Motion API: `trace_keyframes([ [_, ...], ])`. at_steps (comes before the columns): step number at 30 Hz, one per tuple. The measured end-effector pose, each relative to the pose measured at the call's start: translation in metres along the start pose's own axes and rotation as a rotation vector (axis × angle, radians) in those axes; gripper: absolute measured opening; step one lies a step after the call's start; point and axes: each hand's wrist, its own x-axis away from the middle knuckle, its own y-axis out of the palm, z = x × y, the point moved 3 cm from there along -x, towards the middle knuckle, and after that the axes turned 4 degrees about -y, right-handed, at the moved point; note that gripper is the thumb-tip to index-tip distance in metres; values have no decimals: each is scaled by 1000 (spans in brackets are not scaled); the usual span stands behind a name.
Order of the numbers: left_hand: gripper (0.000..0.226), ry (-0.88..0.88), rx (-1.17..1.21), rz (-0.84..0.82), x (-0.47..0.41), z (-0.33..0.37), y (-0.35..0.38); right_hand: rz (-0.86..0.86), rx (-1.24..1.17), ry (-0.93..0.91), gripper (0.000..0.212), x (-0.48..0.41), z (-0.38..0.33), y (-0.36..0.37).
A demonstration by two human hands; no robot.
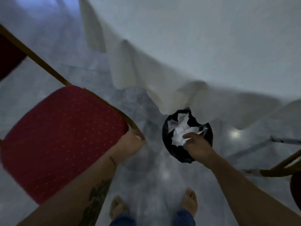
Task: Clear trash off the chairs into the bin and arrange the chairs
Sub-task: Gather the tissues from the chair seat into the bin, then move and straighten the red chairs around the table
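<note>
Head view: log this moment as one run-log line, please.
left hand: gripping red chair corner | right hand: over bin, grip unclear | bin: holds white paper trash | chair seat: no trash visible

- A grey, glossy marbled floor [81, 75] fills the lower view, blurred by motion.
- Small bright spots of reflected light [234, 134] sit on it at right.
- A table under a white tablecloth [187, 54] spans the top right, its hem hanging in soft folds.
- The lighting is dim and bluish.
</note>
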Motion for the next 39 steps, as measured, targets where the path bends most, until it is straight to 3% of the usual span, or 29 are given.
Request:
trace_keyframes([
  [9, 37, 56, 152, 171, 163, -34, -152, -48, 50, -184, 33, 146, -167, 23],
  [14, 34, 75, 218, 291, 240, -44, -205, -97, 95, -307, 26, 212, -233, 27],
  [23, 31, 142, 348, 475, 356, -59, -280, -70, 172, -507, 39, 300, -322, 25],
  [31, 32, 197, 366, 653, 391, -108, -383, -42, 245, -606, 40, 337, -406, 66],
  [39, 36, 230, 303, 740, 387, -185, -553, -13, 258, -658, 48, 335, -554, 167],
])
